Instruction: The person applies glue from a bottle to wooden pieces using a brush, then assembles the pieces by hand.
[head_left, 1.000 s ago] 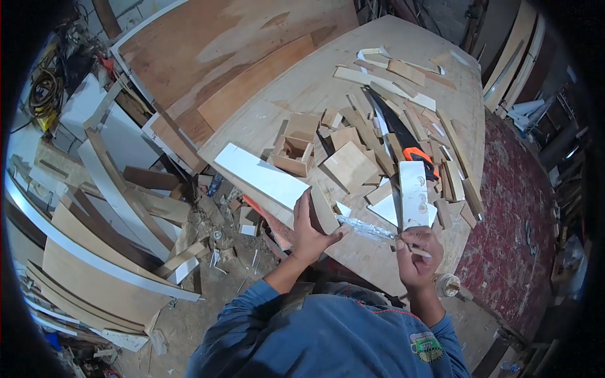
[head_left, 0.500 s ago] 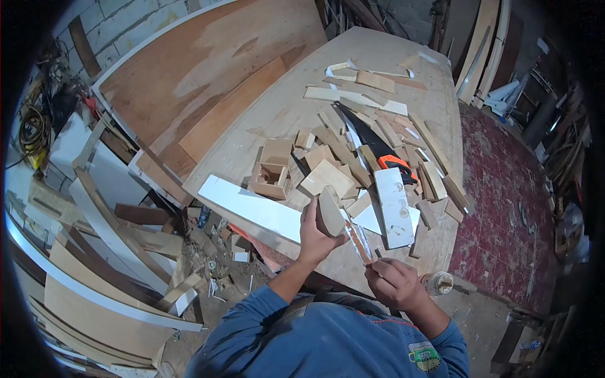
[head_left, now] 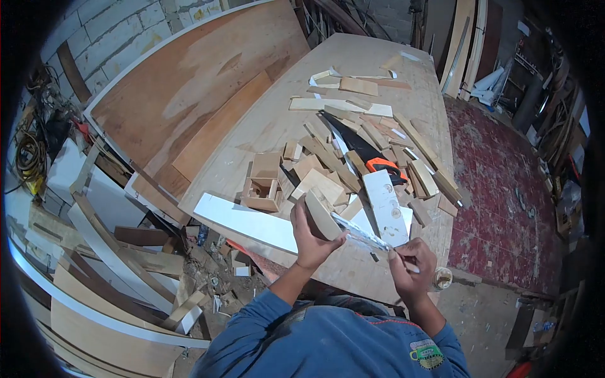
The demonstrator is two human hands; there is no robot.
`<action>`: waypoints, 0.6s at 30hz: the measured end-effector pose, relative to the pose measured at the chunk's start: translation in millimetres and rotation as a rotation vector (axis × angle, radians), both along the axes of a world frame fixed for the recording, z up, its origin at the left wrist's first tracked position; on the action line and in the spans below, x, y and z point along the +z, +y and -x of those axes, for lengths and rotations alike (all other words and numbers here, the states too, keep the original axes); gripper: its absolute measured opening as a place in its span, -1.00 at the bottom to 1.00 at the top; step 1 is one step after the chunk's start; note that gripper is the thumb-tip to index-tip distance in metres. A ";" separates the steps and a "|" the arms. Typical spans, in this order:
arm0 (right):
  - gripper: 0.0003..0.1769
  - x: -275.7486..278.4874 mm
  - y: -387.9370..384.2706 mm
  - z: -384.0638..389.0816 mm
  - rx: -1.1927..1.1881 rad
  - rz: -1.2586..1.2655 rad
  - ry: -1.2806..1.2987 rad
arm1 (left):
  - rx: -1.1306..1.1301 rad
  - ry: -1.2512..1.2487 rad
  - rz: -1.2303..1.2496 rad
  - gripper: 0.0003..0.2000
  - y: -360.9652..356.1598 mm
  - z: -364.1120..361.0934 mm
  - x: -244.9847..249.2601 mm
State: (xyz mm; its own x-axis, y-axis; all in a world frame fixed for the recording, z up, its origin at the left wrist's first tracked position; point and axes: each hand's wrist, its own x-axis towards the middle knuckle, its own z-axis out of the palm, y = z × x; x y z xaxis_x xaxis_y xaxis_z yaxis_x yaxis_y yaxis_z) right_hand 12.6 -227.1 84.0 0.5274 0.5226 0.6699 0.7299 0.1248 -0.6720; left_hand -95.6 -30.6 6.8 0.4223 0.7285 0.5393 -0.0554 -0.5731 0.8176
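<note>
My left hand [head_left: 309,242] is closed around a small pale wooden block [head_left: 322,216], tilted up above the near edge of the table. In my right hand [head_left: 413,268], pinched between thumb and fingers, is a thin flat stick [head_left: 362,233] smeared with something white. The stick's far end reaches to the block's edge; blur hides whether they touch. Just right of that hand stands a small round container [head_left: 443,278] with yellowish-brown matter at its top. A white board [head_left: 246,217] lies beyond my left hand.
Wood offcuts [head_left: 315,183] are heaped on the table [head_left: 252,142], with a black handsaw [head_left: 356,142] with an orange handle among them. An open wooden box [head_left: 262,189] sits left of the heap. Large panels [head_left: 189,94] lean at the left; scrap wood [head_left: 145,258] covers the floor there.
The stick has swung from a steep slant to a flatter one as my right hand moved up and right. My left hand still holds the block, shifted slightly left in view.
</note>
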 end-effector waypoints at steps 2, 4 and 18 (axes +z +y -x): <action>-0.85 -5.5 0.7 -3.3 0.004 -0.004 0.118 | 0.005 -0.020 -0.007 0.10 -0.6 0.6 1.9; -0.88 -10.6 2.3 -6.1 0.103 -0.036 0.597 | 0.060 0.014 -0.060 0.08 -2.5 3.6 12.1; -0.82 7.0 -2.9 -2.2 0.056 -0.063 -0.157 | -0.040 -0.095 0.081 0.00 7.7 -2.4 8.0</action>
